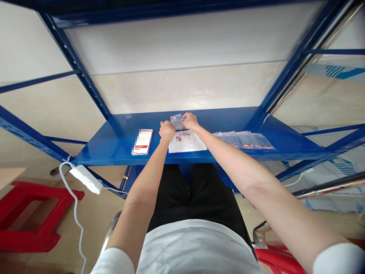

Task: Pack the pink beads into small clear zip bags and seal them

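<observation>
Your fingers (184, 118) are curled closed on a small clear plastic bag (176, 121), held just above the blue steel shelf (119, 152) near its back edge. Your right hand (190, 121) pinches the bag's right side. Your left hand (167, 131) sits at its lower left corner, with the fingertips hidden behind the knuckles, so you can't tell whether it grips or only touches. Keep the pinch light and on the bag's edges, so the film stays flat and steady between both hands. Below, a white sheet (186, 144) with a cluster of small pink pieces (179, 137) lies at the shelf's front edge. A phone (142, 141) lies left of it, and clear bags of pink pieces (243, 140) lie to its right. Glare hides whatever the small bag holds, and the phone's screen is blurred out.
</observation>
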A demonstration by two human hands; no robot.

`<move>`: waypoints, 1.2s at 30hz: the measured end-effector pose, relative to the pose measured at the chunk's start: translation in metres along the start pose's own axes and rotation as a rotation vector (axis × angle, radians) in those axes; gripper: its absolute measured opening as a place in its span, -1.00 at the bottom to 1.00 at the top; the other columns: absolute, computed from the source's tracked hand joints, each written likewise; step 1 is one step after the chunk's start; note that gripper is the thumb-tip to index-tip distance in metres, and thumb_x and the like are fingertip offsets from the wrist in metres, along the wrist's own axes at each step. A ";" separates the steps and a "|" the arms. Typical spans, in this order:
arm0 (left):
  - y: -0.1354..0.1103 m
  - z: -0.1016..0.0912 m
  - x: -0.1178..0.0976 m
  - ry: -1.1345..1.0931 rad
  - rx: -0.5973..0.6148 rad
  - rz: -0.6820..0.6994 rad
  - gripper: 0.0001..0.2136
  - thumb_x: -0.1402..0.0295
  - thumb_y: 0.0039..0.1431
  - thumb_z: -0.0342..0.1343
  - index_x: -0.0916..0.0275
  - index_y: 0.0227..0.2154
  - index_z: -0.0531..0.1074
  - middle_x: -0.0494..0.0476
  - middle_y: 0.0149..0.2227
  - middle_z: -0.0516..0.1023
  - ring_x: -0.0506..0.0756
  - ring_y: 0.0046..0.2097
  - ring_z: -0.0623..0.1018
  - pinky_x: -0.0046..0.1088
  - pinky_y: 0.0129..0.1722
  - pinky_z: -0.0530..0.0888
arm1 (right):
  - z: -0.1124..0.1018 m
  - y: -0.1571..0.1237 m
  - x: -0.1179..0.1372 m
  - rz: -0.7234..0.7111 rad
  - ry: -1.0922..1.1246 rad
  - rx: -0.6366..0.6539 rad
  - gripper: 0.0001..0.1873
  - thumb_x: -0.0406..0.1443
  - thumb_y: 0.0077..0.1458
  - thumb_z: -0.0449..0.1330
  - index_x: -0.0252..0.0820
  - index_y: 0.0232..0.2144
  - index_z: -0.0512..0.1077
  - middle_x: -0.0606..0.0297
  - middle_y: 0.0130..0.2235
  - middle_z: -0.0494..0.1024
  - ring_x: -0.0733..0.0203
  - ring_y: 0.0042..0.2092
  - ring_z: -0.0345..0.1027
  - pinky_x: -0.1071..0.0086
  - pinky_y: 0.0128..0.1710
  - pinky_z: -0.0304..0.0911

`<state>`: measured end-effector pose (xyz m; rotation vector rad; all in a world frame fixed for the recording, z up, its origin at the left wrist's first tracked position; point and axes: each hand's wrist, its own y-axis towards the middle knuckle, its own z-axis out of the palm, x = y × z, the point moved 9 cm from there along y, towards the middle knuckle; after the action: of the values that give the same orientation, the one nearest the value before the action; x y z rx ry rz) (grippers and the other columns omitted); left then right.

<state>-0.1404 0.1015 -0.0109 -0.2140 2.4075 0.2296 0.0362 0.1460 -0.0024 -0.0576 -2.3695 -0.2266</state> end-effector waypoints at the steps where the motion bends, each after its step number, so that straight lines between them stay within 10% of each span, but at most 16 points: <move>1: -0.001 -0.003 -0.003 -0.010 -0.010 0.010 -0.76 0.36 0.33 0.21 0.26 0.00 0.62 0.48 0.22 0.55 0.32 0.20 0.63 -0.21 0.17 0.51 | -0.004 -0.001 0.003 -0.002 0.009 -0.005 -0.59 -0.52 0.02 0.29 -0.29 -0.04 0.60 0.03 0.09 0.68 -0.02 0.13 0.55 0.24 0.18 0.37; 6: -0.024 -0.027 -0.010 -0.338 -0.048 0.096 -0.85 0.38 0.31 0.20 0.23 -0.12 0.59 0.20 -0.14 0.72 0.17 -0.05 0.71 -0.39 -0.01 0.55 | -0.024 -0.036 0.000 -0.027 0.260 -0.051 -0.40 -0.40 0.07 0.29 -0.20 0.19 0.47 0.20 -0.08 0.72 0.08 -0.04 0.60 0.23 0.08 0.44; 11: -0.093 -0.038 -0.001 -0.739 0.106 0.195 -0.89 0.33 0.22 0.24 0.20 -0.23 0.50 0.02 -0.42 0.62 0.06 -0.41 0.65 -0.49 -0.36 0.49 | -0.040 -0.132 -0.001 -0.250 0.596 -0.116 -0.05 -0.20 0.11 0.36 0.01 0.48 0.11 0.16 0.06 0.65 0.11 -0.17 0.57 0.24 -0.09 0.50; 16: -0.157 -0.035 0.020 -0.830 0.255 0.198 -0.77 0.23 0.12 0.35 0.20 -0.21 0.54 -0.01 -0.46 0.59 0.03 -0.43 0.60 -0.49 -0.37 0.45 | -0.038 -0.199 -0.002 -0.261 0.680 -0.038 -0.42 0.06 0.23 0.29 0.07 0.23 0.42 0.14 0.09 0.64 0.00 -0.13 0.59 0.28 -0.35 0.43; 21: -0.178 -0.030 0.033 -0.897 0.394 0.192 -0.66 0.18 0.05 0.45 0.20 -0.14 0.61 0.02 -0.37 0.58 0.02 -0.37 0.58 -0.48 -0.32 0.45 | -0.028 -0.208 -0.010 -0.215 0.681 -0.006 -0.59 0.12 0.17 0.34 -0.03 -0.19 0.52 0.19 -0.17 0.67 -0.01 -0.22 0.59 0.30 -0.43 0.37; 36: -0.175 -0.019 0.047 -0.836 0.455 0.112 -0.64 0.19 0.01 0.47 0.20 -0.18 0.55 0.04 -0.41 0.66 0.07 -0.37 0.63 -0.48 -0.33 0.40 | -0.031 -0.212 -0.026 -0.114 0.750 -0.065 -0.59 0.10 0.08 0.36 -0.06 -0.35 0.44 0.32 -0.42 0.57 0.12 -0.42 0.49 0.33 -0.49 0.32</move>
<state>-0.1499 -0.0767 -0.0464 0.1985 1.5790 -0.1622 0.0528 -0.0674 -0.0294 0.1147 -1.6193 -0.3155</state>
